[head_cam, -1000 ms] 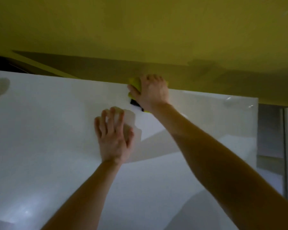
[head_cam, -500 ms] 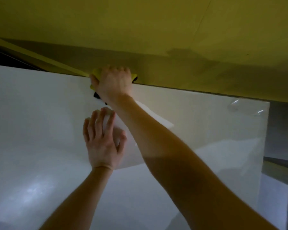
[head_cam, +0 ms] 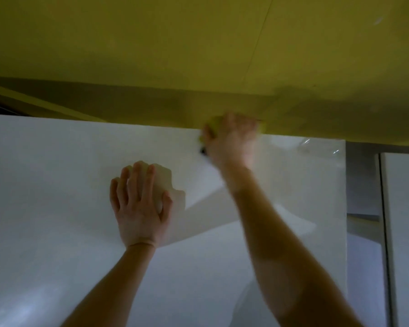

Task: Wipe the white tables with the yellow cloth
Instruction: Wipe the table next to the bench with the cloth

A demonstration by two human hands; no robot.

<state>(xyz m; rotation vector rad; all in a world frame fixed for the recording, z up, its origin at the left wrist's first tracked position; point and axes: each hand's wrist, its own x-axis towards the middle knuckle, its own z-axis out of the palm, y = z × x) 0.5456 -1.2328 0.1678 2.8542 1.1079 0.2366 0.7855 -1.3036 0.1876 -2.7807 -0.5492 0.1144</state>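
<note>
Gripping yellow cloth [head_cam: 215, 122], mostly hidden, probably bunched, at far edge of table [head_cam: 57, 175]: right hand [head_cam: 230, 138]; left hand [head_cam: 139, 208] flat, fingers straight.

L hand [head_cam: 141, 204] flat, fingers spread, palm down. R arm stretched fwd, R hand [head_cam: 230, 138] blurred, curled round cloth [head_cam: 215, 122].

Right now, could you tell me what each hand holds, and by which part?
The right hand grips the cloth, bunched under its palm; left hand holds nothing.
</note>
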